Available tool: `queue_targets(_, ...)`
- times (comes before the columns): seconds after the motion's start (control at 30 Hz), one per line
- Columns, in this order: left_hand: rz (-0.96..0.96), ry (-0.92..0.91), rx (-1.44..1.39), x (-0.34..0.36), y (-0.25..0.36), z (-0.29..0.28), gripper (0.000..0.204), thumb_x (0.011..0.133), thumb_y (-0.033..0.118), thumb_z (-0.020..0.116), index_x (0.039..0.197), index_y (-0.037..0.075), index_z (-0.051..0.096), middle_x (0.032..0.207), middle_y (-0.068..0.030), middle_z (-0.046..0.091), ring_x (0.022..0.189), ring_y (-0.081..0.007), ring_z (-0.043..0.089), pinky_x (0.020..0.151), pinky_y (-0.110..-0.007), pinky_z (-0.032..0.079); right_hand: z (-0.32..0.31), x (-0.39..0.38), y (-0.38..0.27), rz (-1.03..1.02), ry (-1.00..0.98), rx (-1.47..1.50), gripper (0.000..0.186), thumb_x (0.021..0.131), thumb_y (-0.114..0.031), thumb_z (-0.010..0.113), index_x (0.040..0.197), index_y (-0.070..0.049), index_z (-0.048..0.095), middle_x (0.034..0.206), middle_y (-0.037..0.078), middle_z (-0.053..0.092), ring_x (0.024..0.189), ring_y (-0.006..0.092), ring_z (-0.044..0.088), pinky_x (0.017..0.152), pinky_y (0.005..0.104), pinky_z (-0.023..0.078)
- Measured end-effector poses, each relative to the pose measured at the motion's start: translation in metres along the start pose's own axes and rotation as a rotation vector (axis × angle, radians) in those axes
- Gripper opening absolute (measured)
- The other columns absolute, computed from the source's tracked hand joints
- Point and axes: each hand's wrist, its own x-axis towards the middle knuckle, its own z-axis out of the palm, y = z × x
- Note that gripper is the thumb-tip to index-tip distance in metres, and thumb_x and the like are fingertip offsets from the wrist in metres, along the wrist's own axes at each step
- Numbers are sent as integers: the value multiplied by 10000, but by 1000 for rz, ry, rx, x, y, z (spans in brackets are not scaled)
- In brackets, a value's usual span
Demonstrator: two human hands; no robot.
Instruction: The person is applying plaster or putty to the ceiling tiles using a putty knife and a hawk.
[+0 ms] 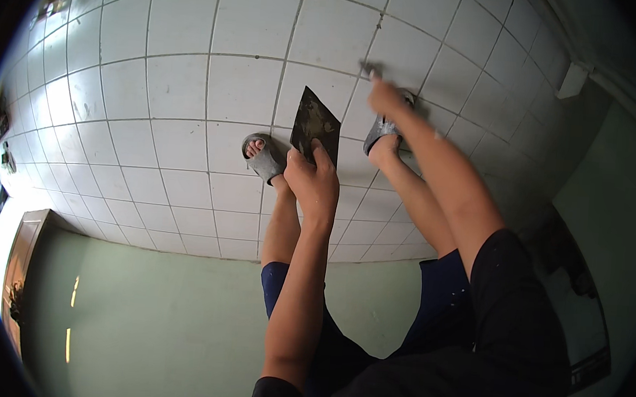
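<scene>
My left hand (310,170) grips a dark, flat, angular plate (315,117) with pale stains, held out over the white tiled floor (169,87). My right hand (387,96), raised to the right of the plate, has its fingers closed around a small dark item (368,67), blurred too much to name. Grey slides are on both feet, the left slide (265,167) left of the plate and the right slide (372,137) partly behind my right hand.
A pale green wall (162,313) runs along the tiles, with a wooden-framed doorway (20,259) and bright light at the far left. A white bracket (572,80) is at the upper right. A glossy dark object (577,290) stands behind my right arm.
</scene>
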Motion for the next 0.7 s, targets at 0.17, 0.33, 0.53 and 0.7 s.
queue_targets(0.17, 66, 79, 15, 6, -9, -18, 216, 931, 117, 597, 884, -93, 583, 768, -230, 616, 649, -348, 642, 599, -413, 481, 16, -19, -78, -21, -21, 26, 713, 862, -94, 515, 1538, -118, 290, 1047, 325, 659, 1020, 474, 649, 898, 557, 511)
queue_targets(0.33, 4, 17, 5, 7, 7, -22, 242, 940, 149, 580, 931, -91, 612, 798, -225, 686, 707, -306, 670, 669, -389, 502, -92, 81, -106, -29, 254, 61, 630, 859, -122, 483, 1479, -55, 391, 1013, 280, 692, 977, 411, 684, 853, 508, 551)
queue_targets(0.53, -63, 105, -83, 10, -5, -38, 232, 935, 118, 601, 836, -88, 565, 688, -209, 598, 560, -299, 604, 541, -373, 462, -30, 25, -117, -117, 39, -172, 641, 910, -133, 457, 1526, -58, 300, 1275, 314, 586, 1173, 401, 616, 1013, 495, 485)
queue_targets(0.7, -17, 170, -115, 8, -18, -38, 178, 911, 92, 600, 882, -84, 594, 809, -263, 618, 742, -438, 633, 671, -463, 484, -1, 21, -125, -232, 51, -268, 653, 937, -105, 422, 1559, -88, 225, 1391, 288, 508, 1225, 418, 572, 1044, 509, 459)
